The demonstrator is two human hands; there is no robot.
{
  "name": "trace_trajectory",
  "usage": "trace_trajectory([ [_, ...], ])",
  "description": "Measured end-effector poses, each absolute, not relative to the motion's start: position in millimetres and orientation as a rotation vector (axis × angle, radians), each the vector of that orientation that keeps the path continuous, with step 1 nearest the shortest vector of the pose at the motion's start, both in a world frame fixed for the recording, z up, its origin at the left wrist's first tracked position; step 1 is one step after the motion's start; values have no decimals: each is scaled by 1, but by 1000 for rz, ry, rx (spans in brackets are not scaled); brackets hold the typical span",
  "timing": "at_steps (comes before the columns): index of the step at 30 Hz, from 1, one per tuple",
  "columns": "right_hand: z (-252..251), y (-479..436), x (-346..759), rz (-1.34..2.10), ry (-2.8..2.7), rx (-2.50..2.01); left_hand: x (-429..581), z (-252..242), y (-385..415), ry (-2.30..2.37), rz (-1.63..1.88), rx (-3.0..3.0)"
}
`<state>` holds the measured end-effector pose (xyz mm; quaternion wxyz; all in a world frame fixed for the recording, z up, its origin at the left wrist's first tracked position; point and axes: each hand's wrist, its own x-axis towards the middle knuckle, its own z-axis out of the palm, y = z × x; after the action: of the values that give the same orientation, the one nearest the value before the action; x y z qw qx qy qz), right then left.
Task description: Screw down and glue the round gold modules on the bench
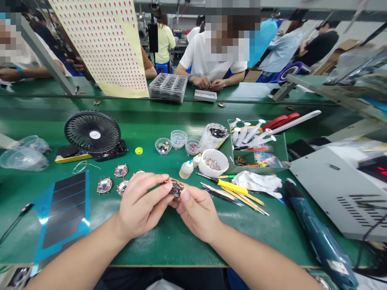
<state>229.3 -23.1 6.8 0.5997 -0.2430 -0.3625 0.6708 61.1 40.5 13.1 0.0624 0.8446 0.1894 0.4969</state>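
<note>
Green table (169, 251), white bowl (223, 169) w/ tiny bits (212, 163) by small cups (178, 139). L hand (142, 205) & R hand (196, 213) pinch round gold piece (175, 189).

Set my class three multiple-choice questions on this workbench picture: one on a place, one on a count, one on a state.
1. Where does the black desk fan stand relative to the white bowl?
A) Left of it B) Right of it C) Inside it
2. How many clear cups stand beside the bowl?
A) Two B) Three C) Five
3. What state is the gold-rimmed round piece in?
A) Lying in the bowl B) Held up C) Resting on the fan

1 A: the fan is further left.
2 B: three form a row.
3 B: the left hand and right hand grip it.
</note>
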Motion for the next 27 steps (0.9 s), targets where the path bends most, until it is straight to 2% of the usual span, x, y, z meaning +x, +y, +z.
trace_trajectory([
  [9,3,-25,235,1177,-1210,-830,63,17,41,523,1436,2350],
  [13,2,-26,233,1211,-1203,-797,63,18,39,488,1433,2238],
  [20,2,-34,230,1427,-976,-625,62,23,36,431,1489,2371],
  [27,4,-34,231,1446,-999,-549,58,20,35,346,1527,2434],
])
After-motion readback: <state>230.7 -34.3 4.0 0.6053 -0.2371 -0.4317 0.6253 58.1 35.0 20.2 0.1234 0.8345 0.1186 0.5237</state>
